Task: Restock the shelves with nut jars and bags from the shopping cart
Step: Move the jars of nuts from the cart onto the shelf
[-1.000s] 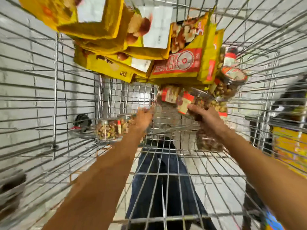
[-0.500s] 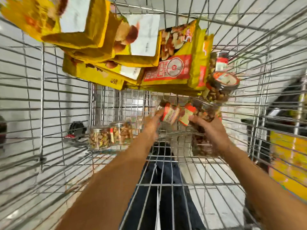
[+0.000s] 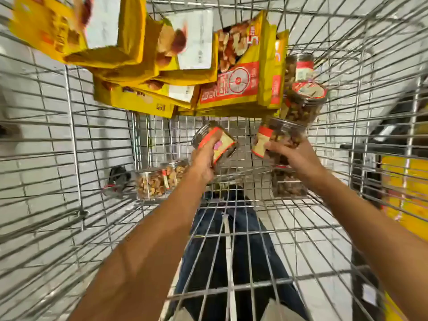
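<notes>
Gripping jars (image 3: 222,144): left hand (image 3: 203,162), right hand (image 3: 298,158)

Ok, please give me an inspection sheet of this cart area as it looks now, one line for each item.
Surface: wire cart; its grid floor carries the goods.
Job's things: yellow bags piled at the far end; first jar and second jar in the hands; two jars resting at left; more jars at right.
Clutter: nothing seen.
Grips: left hand holds the first jar; right hand holds the second jar.
Cables: nothing seen.
Surroundings: pale tiled floor; yellow goods at right, blurred.
</notes>
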